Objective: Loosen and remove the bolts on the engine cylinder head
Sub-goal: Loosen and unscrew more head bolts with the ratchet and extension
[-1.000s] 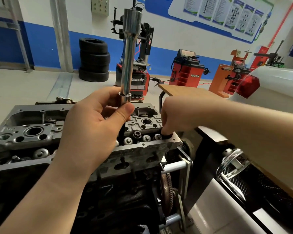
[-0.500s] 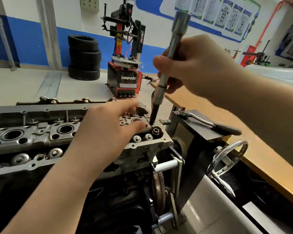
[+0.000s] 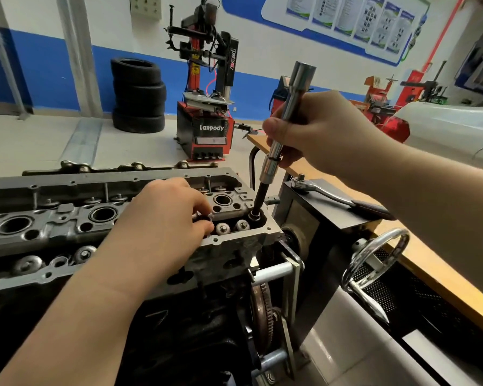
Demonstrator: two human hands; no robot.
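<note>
Crowded right end of the cylinder head [image 3: 67, 218], open room above its left half.

Blocked at the corner hole by the tilted extension bar [image 3: 287, 121] held in the right hand [image 3: 318, 135]; left hand [image 3: 165, 227] lying just beside over the valve area. Close on the right, black stand box [image 3: 304, 215] with ratchet [image 3: 338, 197] on top, handwheel [image 3: 374, 260] below.
</note>
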